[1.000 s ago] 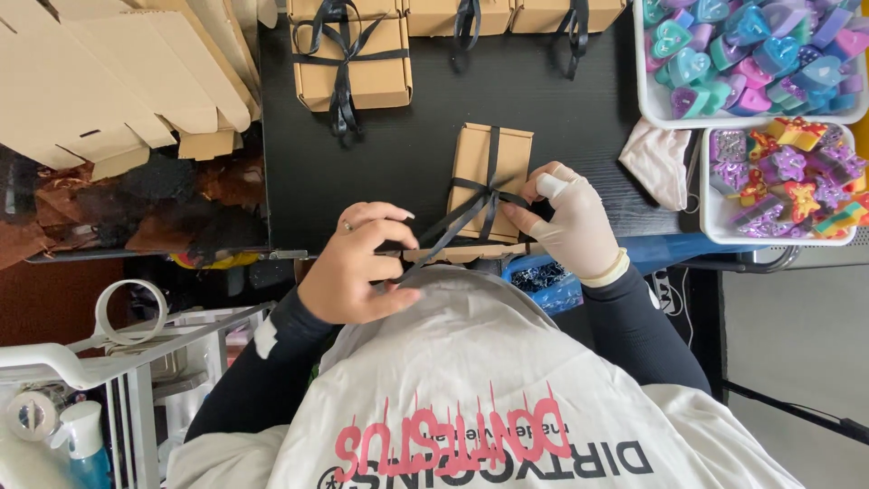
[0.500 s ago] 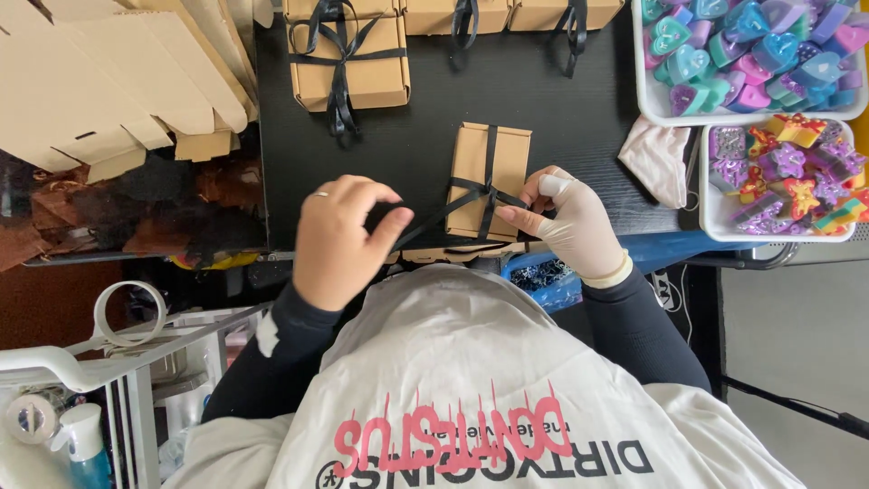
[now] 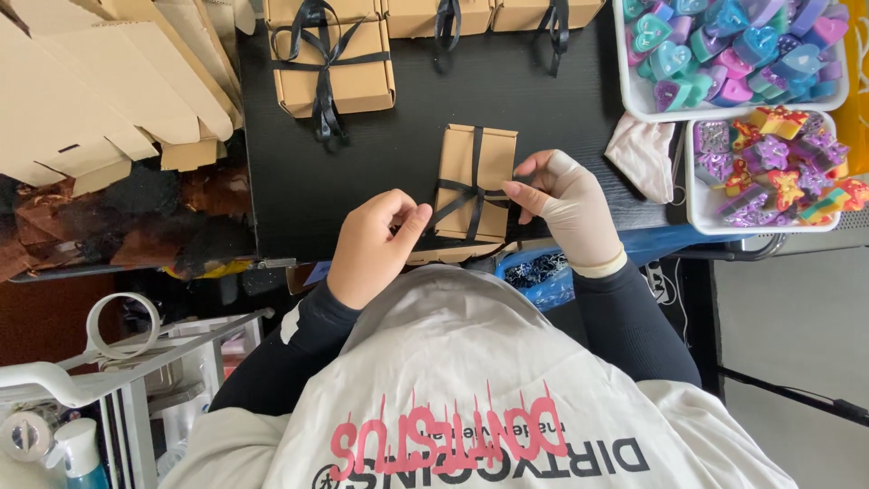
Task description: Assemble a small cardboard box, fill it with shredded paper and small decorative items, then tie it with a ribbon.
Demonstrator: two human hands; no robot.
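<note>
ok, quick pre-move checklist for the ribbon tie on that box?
1. Kraft box flat on the black table: ok.
2. Black ribbon crossed over the box: ok.
3. Left hand pinching the ribbon end at the box's left edge: ok.
4. Right hand, gloved, fingers at the box's right edge: ok; grip on the ribbon there: cannot tell.
5. Knot formed: cannot tell.
6. Space around the box free of the finished box and soap trays: ok.
</note>
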